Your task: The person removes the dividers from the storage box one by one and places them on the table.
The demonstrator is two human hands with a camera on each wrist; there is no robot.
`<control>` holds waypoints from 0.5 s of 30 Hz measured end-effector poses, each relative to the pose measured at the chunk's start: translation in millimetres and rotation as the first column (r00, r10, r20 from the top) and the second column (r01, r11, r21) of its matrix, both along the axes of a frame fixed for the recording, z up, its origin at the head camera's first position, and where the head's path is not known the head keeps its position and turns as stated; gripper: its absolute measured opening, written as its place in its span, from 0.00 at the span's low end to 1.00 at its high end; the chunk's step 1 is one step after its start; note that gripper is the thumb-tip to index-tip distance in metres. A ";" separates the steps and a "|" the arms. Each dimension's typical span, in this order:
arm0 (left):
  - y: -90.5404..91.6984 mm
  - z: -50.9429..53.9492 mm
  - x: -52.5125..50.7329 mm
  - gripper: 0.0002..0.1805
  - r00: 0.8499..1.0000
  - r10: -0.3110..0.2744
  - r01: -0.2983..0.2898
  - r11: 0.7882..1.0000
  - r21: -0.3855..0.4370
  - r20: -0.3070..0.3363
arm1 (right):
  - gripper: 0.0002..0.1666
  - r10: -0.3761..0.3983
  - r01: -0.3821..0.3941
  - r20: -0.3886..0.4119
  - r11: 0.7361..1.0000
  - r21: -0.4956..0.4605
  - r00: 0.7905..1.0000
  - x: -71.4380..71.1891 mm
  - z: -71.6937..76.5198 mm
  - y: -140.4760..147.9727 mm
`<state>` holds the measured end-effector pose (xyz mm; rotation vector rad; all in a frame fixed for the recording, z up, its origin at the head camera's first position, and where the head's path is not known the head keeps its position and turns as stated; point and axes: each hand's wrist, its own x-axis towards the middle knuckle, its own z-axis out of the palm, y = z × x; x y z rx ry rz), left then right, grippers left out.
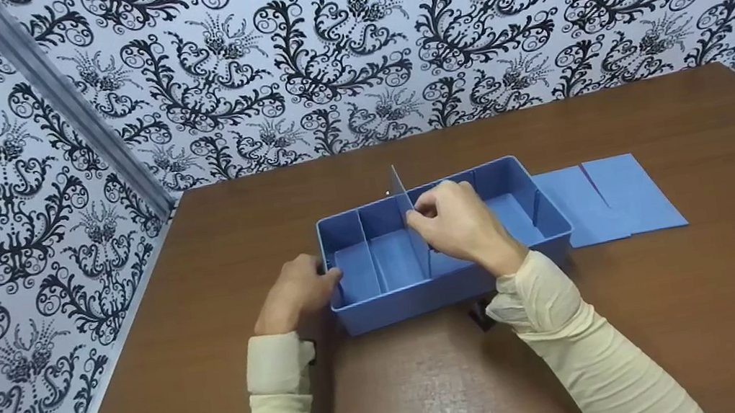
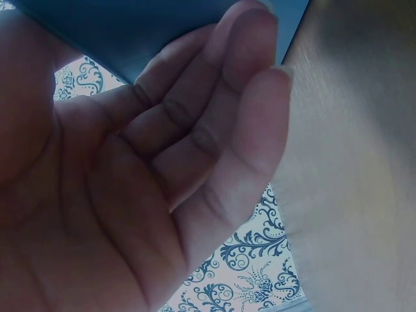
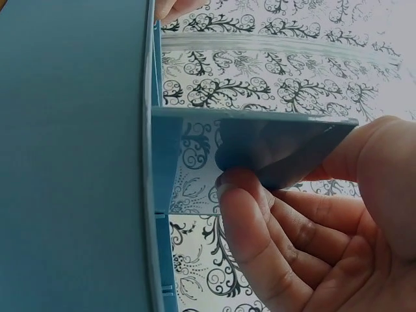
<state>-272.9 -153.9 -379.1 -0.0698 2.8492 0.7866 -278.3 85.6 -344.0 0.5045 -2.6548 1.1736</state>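
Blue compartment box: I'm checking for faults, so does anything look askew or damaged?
The raised divider in the right hand pokes above the compartment box, unlike the seated divider left of it; it seems not fully inserted. No damage is visible.

Beside the blue box (image 3: 75, 162), the right hand (image 3: 312, 250) pinches a thin blue divider (image 3: 286, 142) between thumb and fingers (image 3: 244, 224), the panel standing out past the box's rim, its lower part hidden behind the wall. Part of the left hand (image 3: 177, 8) shows by the same rim on the divider's far side, while slot ridges (image 3: 168, 289) line the box's inner wall on the near side. Behind the box spreads scrolled wallpaper (image 3: 227, 276).
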 end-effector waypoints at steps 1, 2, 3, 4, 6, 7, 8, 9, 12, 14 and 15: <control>0.1 0.2 0.1 0.19 1.000 0.002 -0.002 1.000 -0.001 0.000 | 0.12 -0.003 0.003 0.000 1.000 -0.001 1.000 0.0 0.3 0.2; 0.0 0.4 0.2 0.19 1.000 0.004 -0.004 1.000 0.002 0.002 | 0.12 -0.004 0.004 -0.003 1.000 0.000 1.000 0.2 0.5 0.4; -0.1 0.4 0.3 0.19 1.000 0.007 -0.007 1.000 0.005 0.005 | 0.12 -0.005 0.005 -0.004 1.000 0.001 1.000 0.0 0.6 0.5; 0.1 0.5 0.5 0.19 1.000 0.010 -0.010 1.000 0.007 0.007 | 0.13 -0.004 0.004 -0.008 1.000 0.002 1.000 0.1 0.6 0.7; 0.1 0.1 0.1 0.20 1.000 0.012 -0.012 1.000 0.009 0.011 | 0.13 -0.003 0.003 -0.022 1.000 0.003 1.000 -0.3 0.6 0.9; 0.2 0.2 0.0 0.20 1.000 0.013 -0.013 1.000 0.010 0.013 | 0.13 -0.004 0.004 -0.028 1.000 0.002 1.000 -0.5 0.8 1.0; 0.2 0.2 0.0 0.20 1.000 0.015 -0.015 1.000 0.012 0.016 | 0.13 -0.005 0.005 -0.034 1.000 0.001 0.999 -0.5 1.1 1.0; 0.2 0.1 -0.1 0.20 1.000 0.015 -0.015 1.000 0.012 0.017 | 0.13 -0.005 0.005 -0.039 1.000 -0.001 0.999 -0.6 1.5 1.1; 0.3 0.3 -0.2 0.20 1.000 0.017 -0.017 1.000 0.010 0.018 | 0.14 -0.010 0.009 -0.052 1.000 -0.014 0.999 -0.6 2.7 1.8; 0.4 0.5 0.0 0.21 1.000 0.016 -0.017 1.000 0.013 0.020 | 0.14 -0.012 0.011 -0.055 1.000 -0.021 0.998 0.2 4.0 2.5; 0.3 0.5 0.0 0.21 1.000 0.016 -0.016 1.000 0.015 0.021 | 0.15 -0.011 0.010 -0.055 1.000 -0.026 0.998 0.3 4.3 3.0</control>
